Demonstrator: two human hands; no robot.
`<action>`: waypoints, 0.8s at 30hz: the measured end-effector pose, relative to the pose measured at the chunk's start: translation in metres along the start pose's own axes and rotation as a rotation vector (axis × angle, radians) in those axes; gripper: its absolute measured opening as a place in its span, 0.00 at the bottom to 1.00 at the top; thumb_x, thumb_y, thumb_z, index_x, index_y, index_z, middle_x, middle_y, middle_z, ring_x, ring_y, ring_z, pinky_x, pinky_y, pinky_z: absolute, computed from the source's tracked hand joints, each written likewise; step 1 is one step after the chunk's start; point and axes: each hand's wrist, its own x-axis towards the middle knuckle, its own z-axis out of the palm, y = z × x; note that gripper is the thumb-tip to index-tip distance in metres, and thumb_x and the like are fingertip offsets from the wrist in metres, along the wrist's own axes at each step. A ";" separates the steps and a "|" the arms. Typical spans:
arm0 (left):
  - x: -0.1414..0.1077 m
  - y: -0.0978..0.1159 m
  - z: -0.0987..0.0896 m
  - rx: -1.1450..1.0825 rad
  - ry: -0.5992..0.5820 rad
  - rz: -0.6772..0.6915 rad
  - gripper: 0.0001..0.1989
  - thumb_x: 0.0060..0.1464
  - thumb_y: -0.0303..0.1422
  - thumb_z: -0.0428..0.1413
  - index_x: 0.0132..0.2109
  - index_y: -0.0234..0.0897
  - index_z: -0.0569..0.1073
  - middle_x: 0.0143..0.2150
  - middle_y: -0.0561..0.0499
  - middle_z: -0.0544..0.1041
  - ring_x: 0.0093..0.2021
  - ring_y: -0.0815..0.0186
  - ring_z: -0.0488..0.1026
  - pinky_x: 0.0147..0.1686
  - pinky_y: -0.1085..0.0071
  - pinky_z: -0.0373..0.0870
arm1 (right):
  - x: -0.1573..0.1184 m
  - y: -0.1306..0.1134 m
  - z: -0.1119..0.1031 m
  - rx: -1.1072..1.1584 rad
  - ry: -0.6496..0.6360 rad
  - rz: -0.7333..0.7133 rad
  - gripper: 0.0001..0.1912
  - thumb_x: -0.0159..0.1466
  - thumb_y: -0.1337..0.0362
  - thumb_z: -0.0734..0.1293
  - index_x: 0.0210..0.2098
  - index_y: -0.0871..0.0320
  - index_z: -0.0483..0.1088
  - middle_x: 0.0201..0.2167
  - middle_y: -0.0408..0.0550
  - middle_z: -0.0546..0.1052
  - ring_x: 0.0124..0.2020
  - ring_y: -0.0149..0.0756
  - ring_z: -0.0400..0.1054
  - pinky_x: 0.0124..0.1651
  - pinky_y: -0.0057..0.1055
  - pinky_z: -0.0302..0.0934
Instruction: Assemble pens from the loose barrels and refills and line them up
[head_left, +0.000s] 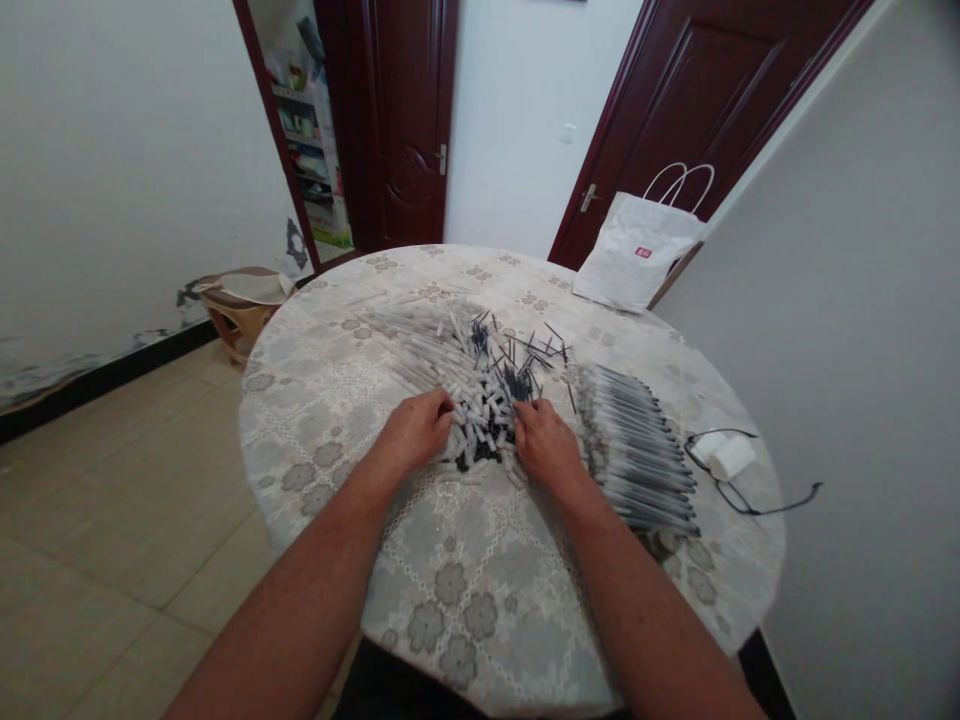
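My left hand (421, 428) is at the left edge of a heap of short white pen caps (491, 412), its fingers curled together; whatever they pinch is hidden. On the heap's other side my right hand (546, 440) has its fingers closed, close to a bundle of thin black refills (517, 380); I cannot make out what is in them. Small black pieces (480, 450) are mixed in among the caps. Beyond my left hand lie long pale pen barrels (424, 345). Grey-black pens (641, 455) lie side by side in a stack to the right of my right hand.
Eyeglasses (739, 490) and white blocks (729, 455) lie near the right edge of the round, cloth-covered table (450, 600). A white paper bag (637, 250) stands at the back right. Beyond the table's left side is a stool (244, 300). A wall borders the right.
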 end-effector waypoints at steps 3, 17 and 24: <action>0.001 -0.007 -0.005 0.048 0.074 -0.096 0.11 0.60 0.32 0.51 0.46 0.38 0.76 0.44 0.43 0.81 0.46 0.55 0.76 0.47 0.64 0.67 | 0.000 0.001 0.002 -0.007 0.007 -0.004 0.13 0.74 0.61 0.58 0.52 0.56 0.70 0.49 0.54 0.72 0.46 0.38 0.70 0.45 0.29 0.60; 0.006 -0.032 -0.005 0.342 0.122 -0.239 0.20 0.62 0.29 0.49 0.58 0.41 0.74 0.51 0.39 0.73 0.53 0.51 0.69 0.55 0.59 0.65 | -0.001 0.023 0.007 0.075 0.134 0.022 0.09 0.71 0.66 0.60 0.44 0.59 0.72 0.39 0.52 0.76 0.42 0.39 0.69 0.45 0.30 0.57; 0.004 -0.029 -0.002 0.397 0.078 -0.216 0.21 0.62 0.26 0.49 0.57 0.45 0.75 0.50 0.40 0.71 0.50 0.52 0.69 0.50 0.61 0.66 | -0.005 0.022 0.001 0.241 0.371 -0.049 0.13 0.70 0.67 0.56 0.47 0.59 0.70 0.41 0.54 0.75 0.46 0.42 0.69 0.51 0.33 0.59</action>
